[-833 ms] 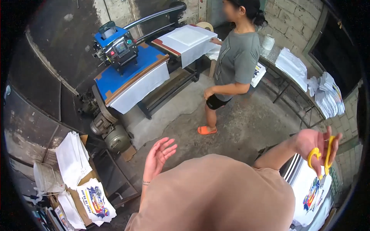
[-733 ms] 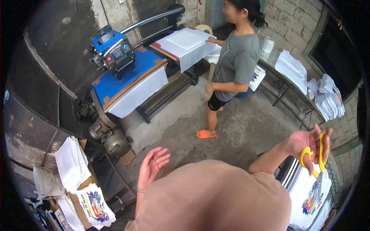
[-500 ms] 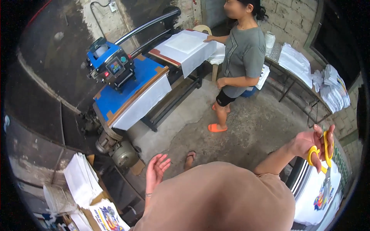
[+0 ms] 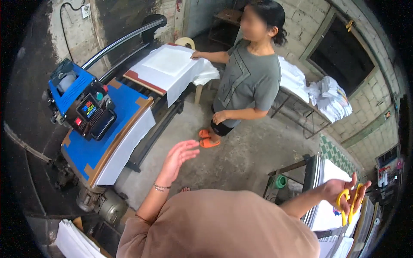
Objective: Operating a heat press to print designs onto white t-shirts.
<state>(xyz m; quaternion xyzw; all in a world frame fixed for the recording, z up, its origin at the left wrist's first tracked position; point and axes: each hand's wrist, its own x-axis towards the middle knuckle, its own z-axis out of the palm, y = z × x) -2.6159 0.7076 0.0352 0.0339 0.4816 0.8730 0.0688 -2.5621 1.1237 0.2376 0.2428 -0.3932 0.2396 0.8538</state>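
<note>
My left hand (image 4: 177, 160) is held out over the floor in front of me, its fingers stretched and nothing in it. On the right, a pair of scissors (image 4: 352, 208) with yellow handles hangs from my right hand (image 4: 335, 191), the fingers through the loops and the blades pointing down. White printed sheets or cloth (image 4: 323, 217) lie below that hand on a stand. Across from me a co-worker (image 4: 249, 77) in a grey shirt rests one hand on a white cloth (image 4: 178, 79) spread over a board.
A blue-and-black press machine (image 4: 84, 103) stands over a blue pad (image 4: 118, 114) at left, with a motor (image 4: 111, 206) underneath. White stacks (image 4: 331, 96) lie on a table at back right. Papers (image 4: 75, 241) sit at lower left; a green container (image 4: 281, 181) stands near the right stand.
The view has turned to the right. My left hand has risen and reaches farther forward. My right hand sits lower in the view, still with the scissors. The co-worker's hand stays on the cloth.
</note>
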